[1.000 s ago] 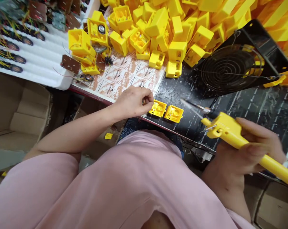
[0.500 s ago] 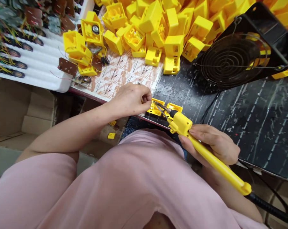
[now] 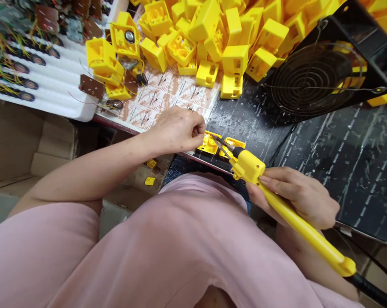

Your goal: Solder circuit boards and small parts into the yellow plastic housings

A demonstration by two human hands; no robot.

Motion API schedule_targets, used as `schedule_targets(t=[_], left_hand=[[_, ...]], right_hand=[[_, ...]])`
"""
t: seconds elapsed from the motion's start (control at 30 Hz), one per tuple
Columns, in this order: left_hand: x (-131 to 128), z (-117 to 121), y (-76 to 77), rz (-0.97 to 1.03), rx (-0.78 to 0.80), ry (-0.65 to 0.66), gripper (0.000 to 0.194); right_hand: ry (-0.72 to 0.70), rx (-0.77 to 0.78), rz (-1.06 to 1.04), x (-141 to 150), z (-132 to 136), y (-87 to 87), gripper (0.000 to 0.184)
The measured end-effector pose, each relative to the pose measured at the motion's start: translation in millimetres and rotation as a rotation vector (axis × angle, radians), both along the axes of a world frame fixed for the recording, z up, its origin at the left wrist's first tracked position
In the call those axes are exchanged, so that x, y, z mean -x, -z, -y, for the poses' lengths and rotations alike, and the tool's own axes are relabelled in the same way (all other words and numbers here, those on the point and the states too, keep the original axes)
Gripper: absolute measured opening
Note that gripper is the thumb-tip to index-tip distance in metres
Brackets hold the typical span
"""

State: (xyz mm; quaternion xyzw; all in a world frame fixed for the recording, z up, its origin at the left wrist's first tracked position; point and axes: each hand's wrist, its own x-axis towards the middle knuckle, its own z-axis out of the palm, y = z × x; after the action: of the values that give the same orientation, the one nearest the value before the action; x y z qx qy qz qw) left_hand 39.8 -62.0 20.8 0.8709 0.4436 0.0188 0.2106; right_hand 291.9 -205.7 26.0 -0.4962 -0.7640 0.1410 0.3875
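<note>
My left hand is curled into a pinch at the near table edge, its fingertips pressed against a small yellow plastic part; what the fingers pinch is too small to name. A second like part lies just right of it. My right hand grips a yellow soldering iron by its handle, and the metal tip rests over the first yellow part, close to my left fingertips. Both parts sit on a black mat.
A heap of yellow plastic housings fills the back of the table. A black fan leans at right. A white foam tray with wired speakers is at left. Cardboard boxes stand below the table.
My right hand swung the soldering iron from the right in toward the yellow part at my left fingertips. My left hand stayed pinched in place.
</note>
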Motion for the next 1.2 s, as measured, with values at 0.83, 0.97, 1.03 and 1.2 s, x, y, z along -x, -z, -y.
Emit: schedule_targets(t=[0.83, 0.97, 1.03, 1.2], left_hand=[[2.7, 0.6, -3.9, -0.034, -0.041, 0.075, 0.023], [10.4, 0.2, 2.5, 0.083, -0.003, 0.067, 0.023], [14.7, -0.3, 5.8, 0.176, 0.042, 0.052, 0.022], [20.7, 2.1, 6.8, 0.230, 0.088, 0.094, 0.020]], right_hand=[[0.440, -0.330, -0.653, -21.3, -23.5, 32.1, 0.048], [0.412, -0.145, -0.797, -25.1, -36.0, 47.7, 0.061], [0.474, -0.168, -0.731, -19.0, -30.3, 47.1, 0.040], [0.266, -0.258, -0.380, -9.3, -1.1, 29.6, 0.031]])
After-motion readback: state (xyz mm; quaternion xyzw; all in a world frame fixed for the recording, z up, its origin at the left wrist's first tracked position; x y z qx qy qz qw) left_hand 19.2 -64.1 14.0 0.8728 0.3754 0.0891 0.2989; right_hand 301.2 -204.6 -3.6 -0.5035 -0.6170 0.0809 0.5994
